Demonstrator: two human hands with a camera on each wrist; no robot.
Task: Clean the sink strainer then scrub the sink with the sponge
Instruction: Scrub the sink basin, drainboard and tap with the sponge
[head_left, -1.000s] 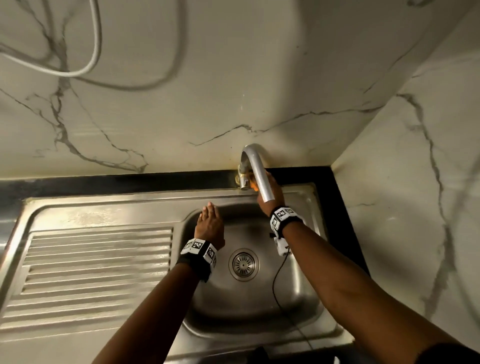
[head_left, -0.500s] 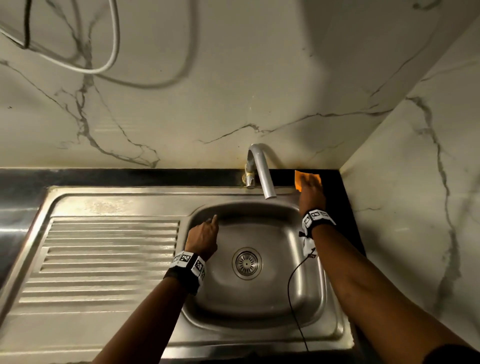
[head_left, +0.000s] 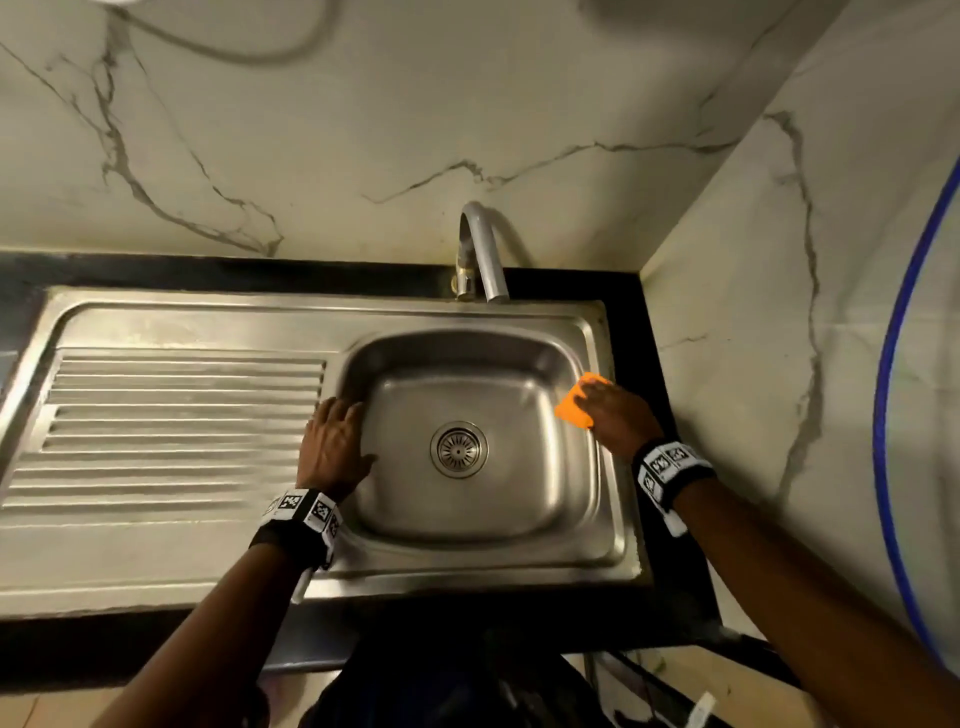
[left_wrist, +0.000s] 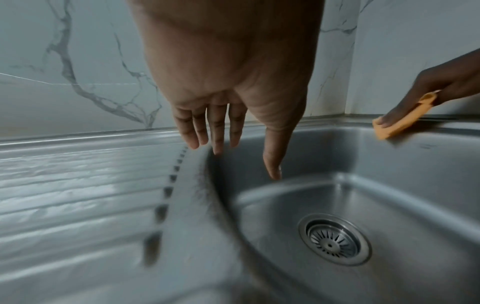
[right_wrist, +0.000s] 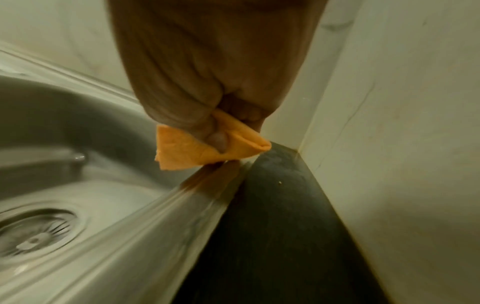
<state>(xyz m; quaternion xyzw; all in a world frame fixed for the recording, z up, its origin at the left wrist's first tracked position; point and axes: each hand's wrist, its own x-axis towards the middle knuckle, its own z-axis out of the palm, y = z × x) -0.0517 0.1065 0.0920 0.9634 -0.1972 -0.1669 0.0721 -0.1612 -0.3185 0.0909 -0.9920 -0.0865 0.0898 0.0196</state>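
Note:
A steel sink (head_left: 467, 519) sits in a black counter, with a round metal strainer (head_left: 458, 449) (left_wrist: 334, 243) (right_wrist: 36, 232) seated in the drain at its middle. My right hand (head_left: 613, 415) (right_wrist: 218, 115) grips a thin orange sponge (head_left: 574, 402) (left_wrist: 400, 121) (right_wrist: 205, 150) over the basin's right rim; its thumb pinches the folded sponge from below. My left hand (head_left: 335, 441) (left_wrist: 228, 133) lies flat on the basin's left rim with straight fingers and holds nothing.
A curved grey tap (head_left: 483, 249) rises behind the basin. The ribbed draining board (head_left: 171, 426) spreads to the left. Marble walls (head_left: 779, 312) close in behind and on the right. A blue curved edge (head_left: 883, 415) shows at far right.
My right hand has carried the orange sponge from the back right corner by the tap forward to the basin's right rim. My left hand has uncurled and flattened on the left rim.

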